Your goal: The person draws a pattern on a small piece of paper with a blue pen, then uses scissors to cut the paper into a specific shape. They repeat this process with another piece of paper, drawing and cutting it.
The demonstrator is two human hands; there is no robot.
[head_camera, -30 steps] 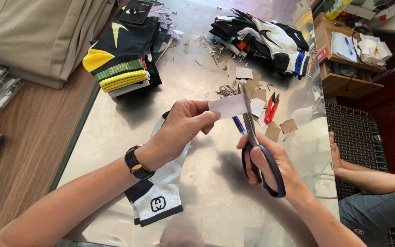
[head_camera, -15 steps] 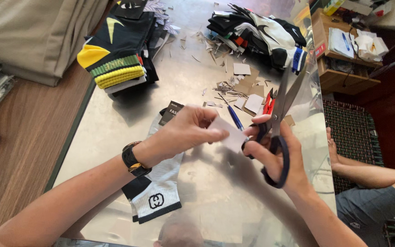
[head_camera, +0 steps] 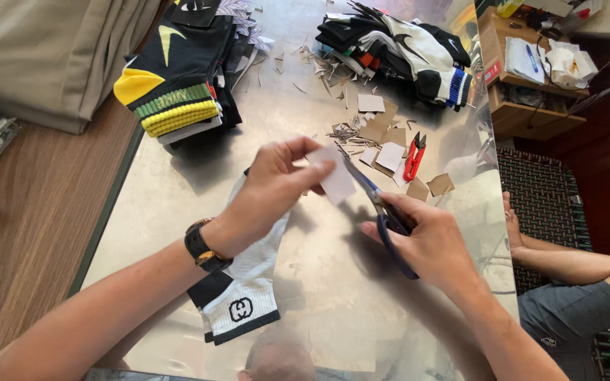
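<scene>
The white card tag [head_camera: 337, 182], a small flat rectangle of stiff paper, sits pinched between the thumb and fingertips of the left hand [head_camera: 271, 192], held up over the middle of the metal table [head_camera: 164, 212]. The left fingers are closed on its upper edge, and its lower corner hangs free. The blades of the blue-handled scissors [head_camera: 383, 215] meet the tag's right edge; they look nearly closed, narrow and pointed. The right hand [head_camera: 428, 243] grips the scissors with fingers curled through and around the dark blue loops, fully wrapped on the handles. A black wristwatch [head_camera: 202, 248] bands the left wrist. Under that forearm lies a white ribbed sock [head_camera: 245, 282] with a black cuff band (soft knit, slightly rumpled). Beyond the hands, brown and white card scraps [head_camera: 383, 137] litter the glossy, reflective sheet metal, with small red thread snips [head_camera: 414, 156] lying among them. Farther back stand a folded stack of black and yellow socks [head_camera: 171, 85] and a loose heap of black and white socks [head_camera: 404, 49]. A wooden bench top [head_camera: 30, 226] borders the table on the left.
</scene>
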